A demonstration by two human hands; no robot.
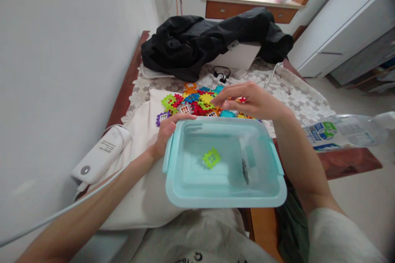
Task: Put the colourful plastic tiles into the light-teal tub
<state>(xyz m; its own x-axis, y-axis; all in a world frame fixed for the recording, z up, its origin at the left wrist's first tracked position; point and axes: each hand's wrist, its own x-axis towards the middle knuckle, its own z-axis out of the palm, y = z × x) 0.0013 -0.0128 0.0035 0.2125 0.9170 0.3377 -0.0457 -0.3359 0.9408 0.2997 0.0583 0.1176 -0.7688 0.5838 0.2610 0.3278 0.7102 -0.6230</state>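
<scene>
Closest to the person sits a pale blue plastic tub [197, 197], and a single lime-green block [211, 158] lies flat on its floor, a little left of centre. The left hand [166, 133] is closed on the tub's far left corner, thumb lying along the rim. Just past the far rim the right hand [251, 100] hovers over a heap of coloured blocks [197, 102] — its fingers curled and pinched around a small red-and-orange piece [242, 99]. The heap rests on a lace tablecloth [296, 98] and partly on a white cloth [145, 131]. A white power strip [101, 154] lies at the left, a plastic bottle [342, 131] at the right, and farther back a black jacket [203, 41] is slumped across the table.
</scene>
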